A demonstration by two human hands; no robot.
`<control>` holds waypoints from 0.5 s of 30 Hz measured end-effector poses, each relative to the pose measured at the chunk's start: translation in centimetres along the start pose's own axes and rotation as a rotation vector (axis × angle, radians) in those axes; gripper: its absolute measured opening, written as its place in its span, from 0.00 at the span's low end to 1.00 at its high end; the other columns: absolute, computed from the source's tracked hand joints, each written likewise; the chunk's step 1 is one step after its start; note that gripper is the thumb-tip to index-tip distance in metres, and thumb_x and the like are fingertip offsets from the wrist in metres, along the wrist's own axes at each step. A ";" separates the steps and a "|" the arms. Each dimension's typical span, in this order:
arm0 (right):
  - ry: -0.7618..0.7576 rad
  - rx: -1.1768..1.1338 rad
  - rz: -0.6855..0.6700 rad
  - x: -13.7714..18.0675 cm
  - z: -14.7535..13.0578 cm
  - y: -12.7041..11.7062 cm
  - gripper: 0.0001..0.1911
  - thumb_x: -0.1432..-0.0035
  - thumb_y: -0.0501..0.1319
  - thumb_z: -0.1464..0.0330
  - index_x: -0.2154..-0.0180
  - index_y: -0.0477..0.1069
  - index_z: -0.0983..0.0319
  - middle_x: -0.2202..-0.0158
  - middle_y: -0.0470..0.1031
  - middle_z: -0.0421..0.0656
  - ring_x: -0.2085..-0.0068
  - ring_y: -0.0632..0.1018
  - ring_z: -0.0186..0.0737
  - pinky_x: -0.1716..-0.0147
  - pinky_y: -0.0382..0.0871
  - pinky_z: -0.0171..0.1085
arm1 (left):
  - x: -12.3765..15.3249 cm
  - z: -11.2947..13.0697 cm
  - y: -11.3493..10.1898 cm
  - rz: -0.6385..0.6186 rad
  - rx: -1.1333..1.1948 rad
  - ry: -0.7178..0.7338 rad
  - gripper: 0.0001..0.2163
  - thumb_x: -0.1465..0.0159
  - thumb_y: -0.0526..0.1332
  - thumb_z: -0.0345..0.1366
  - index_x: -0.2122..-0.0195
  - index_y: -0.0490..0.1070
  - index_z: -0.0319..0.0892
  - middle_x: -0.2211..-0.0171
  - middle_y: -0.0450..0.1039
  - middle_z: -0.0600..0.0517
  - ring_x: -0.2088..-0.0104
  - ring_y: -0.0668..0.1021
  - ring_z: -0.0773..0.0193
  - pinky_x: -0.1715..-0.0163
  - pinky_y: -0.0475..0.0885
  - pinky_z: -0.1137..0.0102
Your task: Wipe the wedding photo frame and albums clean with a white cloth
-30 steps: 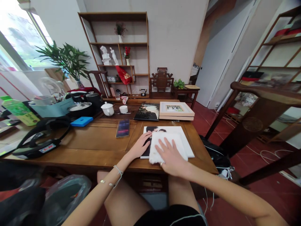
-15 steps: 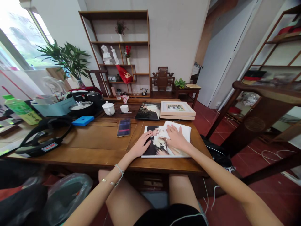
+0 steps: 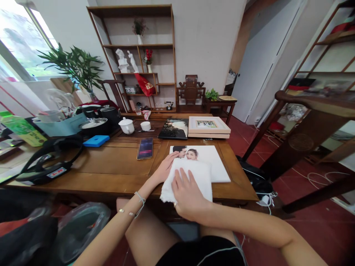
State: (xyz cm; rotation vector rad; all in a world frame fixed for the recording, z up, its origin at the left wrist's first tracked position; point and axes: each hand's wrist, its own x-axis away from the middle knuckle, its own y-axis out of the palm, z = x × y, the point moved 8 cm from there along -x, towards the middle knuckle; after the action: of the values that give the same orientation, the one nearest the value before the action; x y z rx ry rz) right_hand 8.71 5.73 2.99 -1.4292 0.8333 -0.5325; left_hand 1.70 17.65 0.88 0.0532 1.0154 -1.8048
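A large photo print (image 3: 213, 162) of a couple lies flat near the front right of the wooden table (image 3: 116, 166). A white cloth (image 3: 196, 173) covers its near left part. My right hand (image 3: 187, 194) lies flat on the cloth with fingers spread, close to the table's front edge. My left hand (image 3: 164, 168) rests with fingers stretched on the print's left edge, partly under the cloth. A thin bracelet sits on my left wrist.
A phone (image 3: 145, 148) lies left of the print. Behind it are a dark photo (image 3: 174, 129) and stacked light frames (image 3: 208, 126). Teaware (image 3: 127, 126), pots, a blue box (image 3: 96, 140) and black headgear (image 3: 46, 164) fill the left. A wooden chair (image 3: 307, 125) stands right.
My right hand slid the cloth from the print's far right corner back toward me to the near left part. The couple's faces now show. My left hand stayed on the left edge.
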 end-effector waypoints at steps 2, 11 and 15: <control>-0.038 -0.027 0.019 0.7 0.1 0.0 0.34 0.50 0.58 0.65 0.43 0.60 0.73 0.37 0.53 0.62 0.36 0.51 0.62 0.39 0.42 0.57 | 0.0 0.2 0.0 0.007 0.001 0.013 0.19 0.33 0.48 0.35 0.42 0.63 0.43 0.40 0.61 0.44 0.39 0.64 0.56 0.38 0.57 0.56; 0.172 -0.127 0.056 -2.1 11.8 -1.8 0.27 0.44 0.53 0.69 0.43 0.63 0.69 0.41 0.64 0.55 0.39 0.62 0.51 0.41 0.51 0.47 | 0.0 0.7 0.5 -0.026 -0.063 0.025 0.18 0.33 0.48 0.34 0.43 0.64 0.45 0.40 0.62 0.46 0.38 0.63 0.57 0.37 0.56 0.54; 0.210 -0.330 0.028 -5.2 13.3 -3.7 0.14 0.40 0.51 0.67 0.62 0.74 0.65 0.57 0.77 0.50 0.55 0.75 0.48 0.56 0.64 0.39 | -0.1 0.9 0.4 -0.037 -0.079 0.020 0.18 0.33 0.47 0.34 0.44 0.65 0.44 0.41 0.63 0.45 0.39 0.64 0.57 0.37 0.56 0.55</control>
State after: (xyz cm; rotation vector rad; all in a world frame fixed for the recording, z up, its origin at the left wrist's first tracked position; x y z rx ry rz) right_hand 16.24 17.80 6.85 -1.6780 1.1474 -0.5478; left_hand 2.41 17.04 1.28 0.0047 1.1075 -1.7986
